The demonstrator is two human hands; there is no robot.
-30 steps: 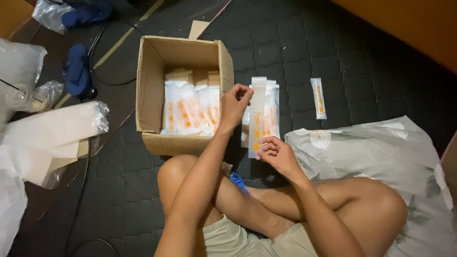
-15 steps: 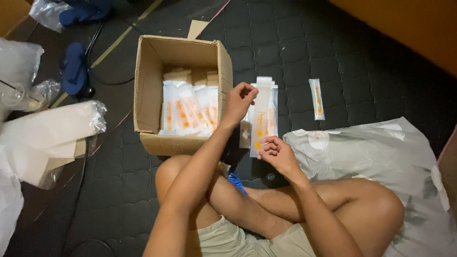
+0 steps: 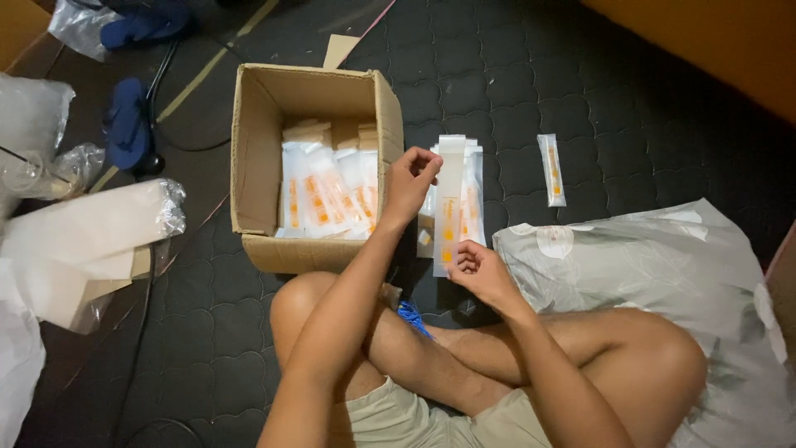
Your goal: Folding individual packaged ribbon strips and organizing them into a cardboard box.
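The left hand (image 3: pixel 410 181) pinches the top of a long clear packet (image 3: pixel 449 203), and the right hand (image 3: pixel 479 270) pinches its bottom end. The packet is held upright over a stack of packets (image 3: pixel 473 195) on the floor, just beside the cardboard box (image 3: pixel 311 91).

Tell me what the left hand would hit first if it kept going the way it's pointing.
The left hand points up and to the right, gripping the top of a long packet. Beyond that, probably the stack of packets lying just behind it, then bare floor mat; depth is unclear.
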